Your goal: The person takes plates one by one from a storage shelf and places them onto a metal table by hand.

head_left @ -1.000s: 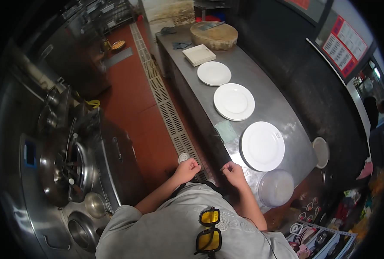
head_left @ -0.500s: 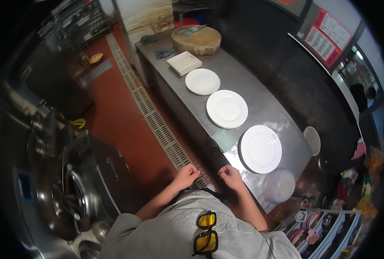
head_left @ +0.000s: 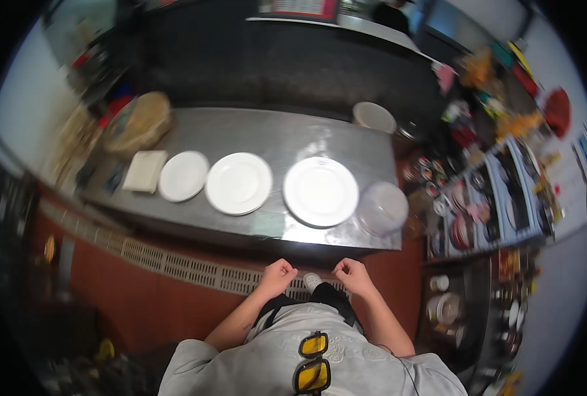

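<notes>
My left hand is raised in front of my body with its fingers curled closed; whether anything is between them is too small to see. Level with it, my right hand is also closed, thumb against fingers, its contents not visible. Neither touches the steel table beyond them. On that table lie a large white plate, a second white plate, a smaller one and a square white dish. A translucent round container stands at the right end.
A round wooden chopping block is at the table's left end. A pale tub stands at the back right. Shelving with dishes is on the right. A floor drain grate runs below the table. Behind the opening, a person is partly visible.
The view has swung to the right, so the table now lies across in front of me and the right-hand shelving shows more. Both hands keep nearly the same closed pose before my body.
</notes>
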